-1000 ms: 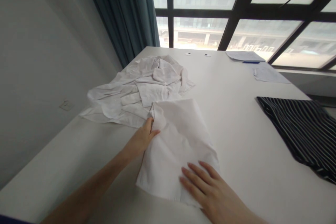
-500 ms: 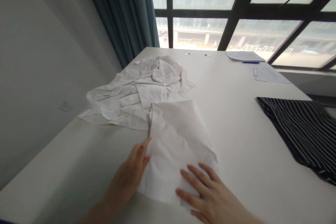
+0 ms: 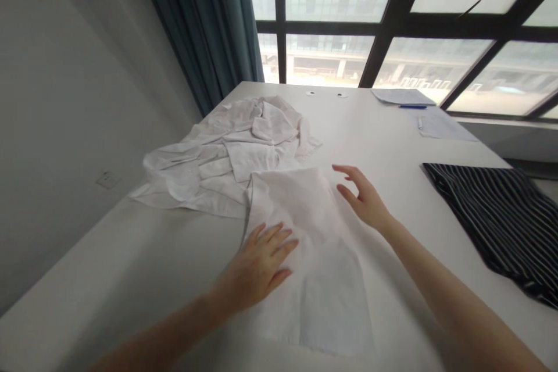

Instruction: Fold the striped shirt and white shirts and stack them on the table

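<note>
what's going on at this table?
A person is handling a white cloth laid out on the table. Their left hand lies on it, fingers spread. Their right hand is open by its far right corner; I can't tell whether it touches. Just beyond, toward the left, is a crumpled heap of white fabric. Off to the right lies a black striped cloth, with papers and a blue pen near the window.

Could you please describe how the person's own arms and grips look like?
The left grip and the right grip are ungloved human hands with slender fingers; I can see no rings. The left forearm and right forearm are slim, with no sleeve, watch or bracelet visible. Blur hides finer details.
</note>
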The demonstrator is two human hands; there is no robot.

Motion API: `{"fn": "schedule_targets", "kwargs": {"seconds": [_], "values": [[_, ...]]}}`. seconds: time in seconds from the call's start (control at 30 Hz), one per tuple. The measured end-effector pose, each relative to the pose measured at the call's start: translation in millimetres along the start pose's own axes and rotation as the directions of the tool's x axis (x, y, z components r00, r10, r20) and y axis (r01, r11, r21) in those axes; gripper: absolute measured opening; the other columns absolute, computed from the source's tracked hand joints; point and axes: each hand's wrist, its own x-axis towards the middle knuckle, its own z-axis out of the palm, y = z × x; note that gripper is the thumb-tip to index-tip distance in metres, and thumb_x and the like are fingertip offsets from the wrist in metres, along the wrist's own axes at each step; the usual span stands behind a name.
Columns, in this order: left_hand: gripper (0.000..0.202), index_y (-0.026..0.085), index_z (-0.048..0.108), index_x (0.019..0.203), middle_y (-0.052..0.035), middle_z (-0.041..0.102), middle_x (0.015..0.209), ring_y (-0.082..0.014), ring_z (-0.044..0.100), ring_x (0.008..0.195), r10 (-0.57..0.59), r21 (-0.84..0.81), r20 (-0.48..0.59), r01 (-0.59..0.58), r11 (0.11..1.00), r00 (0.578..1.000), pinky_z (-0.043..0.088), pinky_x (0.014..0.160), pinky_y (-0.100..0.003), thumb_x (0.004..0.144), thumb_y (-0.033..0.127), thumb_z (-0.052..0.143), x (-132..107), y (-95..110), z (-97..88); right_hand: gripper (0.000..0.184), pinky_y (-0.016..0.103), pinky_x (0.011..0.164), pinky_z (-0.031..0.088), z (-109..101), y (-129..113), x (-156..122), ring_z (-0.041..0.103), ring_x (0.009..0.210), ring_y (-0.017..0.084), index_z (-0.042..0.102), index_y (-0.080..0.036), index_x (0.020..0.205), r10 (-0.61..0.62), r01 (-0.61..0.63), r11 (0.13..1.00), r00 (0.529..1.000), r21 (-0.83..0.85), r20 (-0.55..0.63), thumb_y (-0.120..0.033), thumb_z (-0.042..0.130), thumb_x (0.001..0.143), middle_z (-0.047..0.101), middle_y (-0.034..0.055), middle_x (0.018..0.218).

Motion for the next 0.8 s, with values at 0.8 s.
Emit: {"fn": "schedule_targets", "kwargs": {"seconds": [0.8], "values": [[0.025, 0.016, 0.062, 0.097, -0.01, 0.062, 0.102, -0.0256, 0.052, 0.101, -0.331, 0.112, -0.253, 0.367, 0.923, 0.909, 0.04, 0.085, -0.038, 0.098, 0.036, 0.047, 127, -109, 30.4, 0.041, 0.024, 0.052, 0.027, 11, 59, 39, 0.035, 0.053, 0.011, 0.061, -0.018, 0.103, 0.305, -0.353, 0.926, 0.908, 0.135, 0.287, -0.05, 0.064, 0.078, 0.041, -0.0087, 0.055]]}}
